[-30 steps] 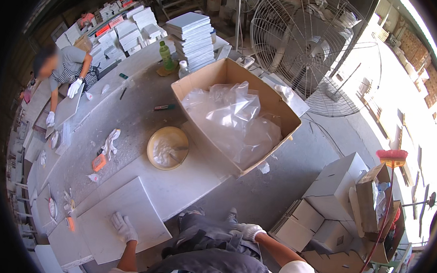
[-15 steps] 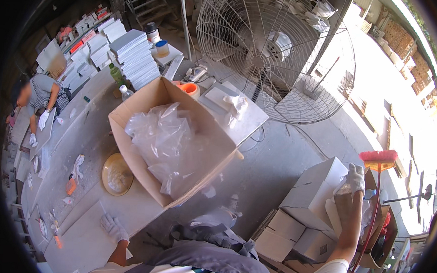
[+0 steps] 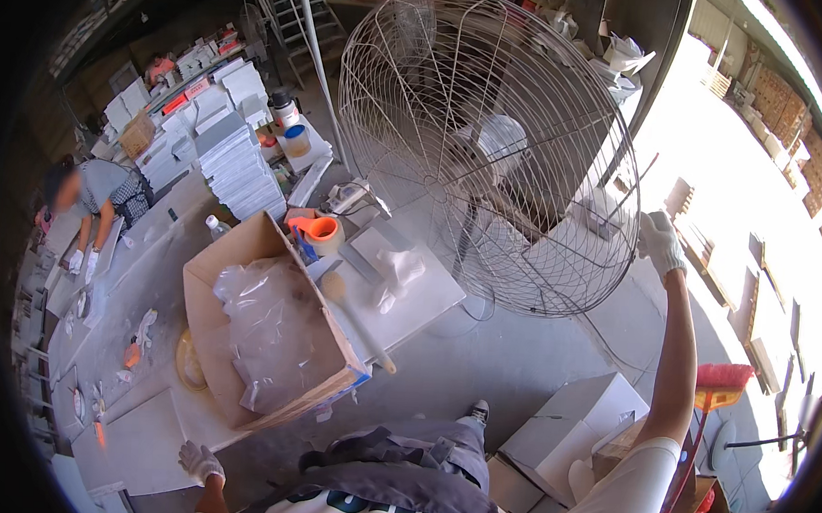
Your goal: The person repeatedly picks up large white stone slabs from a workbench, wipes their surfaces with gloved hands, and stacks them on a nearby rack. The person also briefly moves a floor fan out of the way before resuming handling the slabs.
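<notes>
My left hand (image 3: 202, 463), in a whitish work glove, has its fingers spread near the corner of a pale board (image 3: 132, 441) on the worktable. My right hand (image 3: 661, 244), gloved too, is stretched out far to the right, beside the right rim of a large wire-caged fan (image 3: 433, 181). Its fingers look curled; whether they grip the cage or anything else is hidden. Between my arms and beyond my left hand, an open cardboard box (image 3: 216, 317) holds clear plastic bags (image 3: 266, 328). A yellow bowl (image 3: 186, 361) is partly covered by the box.
A side table (image 3: 418, 298) bears a crumpled white cloth (image 3: 398, 279) and an orange-rimmed container (image 3: 320, 232). White boxes (image 3: 569, 428) and a red broom (image 3: 722, 385) stand at my right. Stacked tiles (image 3: 240, 171) and a co-worker (image 3: 107, 188) are at the far left.
My right hand has moved up and away from above the boxes to the fan's rim. The view has shifted, and my left hand sits lower in it, still spread at the board.
</notes>
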The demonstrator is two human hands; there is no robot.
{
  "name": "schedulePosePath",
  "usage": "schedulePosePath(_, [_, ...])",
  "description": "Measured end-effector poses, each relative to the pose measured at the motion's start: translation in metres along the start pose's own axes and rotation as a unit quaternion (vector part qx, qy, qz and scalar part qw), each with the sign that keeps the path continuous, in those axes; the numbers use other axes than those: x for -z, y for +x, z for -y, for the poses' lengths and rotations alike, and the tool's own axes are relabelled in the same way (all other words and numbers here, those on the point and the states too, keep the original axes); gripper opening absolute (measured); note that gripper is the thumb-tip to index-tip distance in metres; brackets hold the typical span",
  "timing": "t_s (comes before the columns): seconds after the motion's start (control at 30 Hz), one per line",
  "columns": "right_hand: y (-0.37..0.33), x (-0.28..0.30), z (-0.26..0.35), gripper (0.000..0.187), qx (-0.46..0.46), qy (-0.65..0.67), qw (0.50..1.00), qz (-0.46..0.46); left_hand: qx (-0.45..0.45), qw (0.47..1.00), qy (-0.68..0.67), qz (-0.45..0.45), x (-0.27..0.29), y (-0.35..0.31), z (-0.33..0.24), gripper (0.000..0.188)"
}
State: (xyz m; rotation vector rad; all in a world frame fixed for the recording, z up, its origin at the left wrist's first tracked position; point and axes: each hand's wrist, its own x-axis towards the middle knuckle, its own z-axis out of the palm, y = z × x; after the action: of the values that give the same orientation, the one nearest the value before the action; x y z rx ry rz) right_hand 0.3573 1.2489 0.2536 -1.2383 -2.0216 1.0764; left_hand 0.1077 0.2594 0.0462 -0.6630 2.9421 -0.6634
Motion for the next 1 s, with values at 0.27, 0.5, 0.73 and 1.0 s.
schedulePosePath(0.27, [0.129,-0.090,0.019,0.008,0.368,-0.430,0.824,-0.004,0.077,0.987,-0.100,-0.096,0.037,-0.180,-0.033,0.041])
schedulePosePath(0.5, [0.183,-0.152,0.043,0.011,0.538,-0.372,0.756,-0.014,0.072,0.992,-0.093,-0.055,0.103,-0.299,-0.067,0.040])
schedulePosePath(0.73, [0.212,-0.190,0.042,0.011,0.587,-0.395,0.707,-0.005,0.093,0.990,-0.053,-0.091,0.110,-0.360,-0.065,0.041])
schedulePosePath(1.0, [0.225,-0.197,0.034,0.009,0.627,-0.418,0.658,0.012,0.159,0.984,-0.056,0.051,0.136,-0.386,-0.065,0.048])
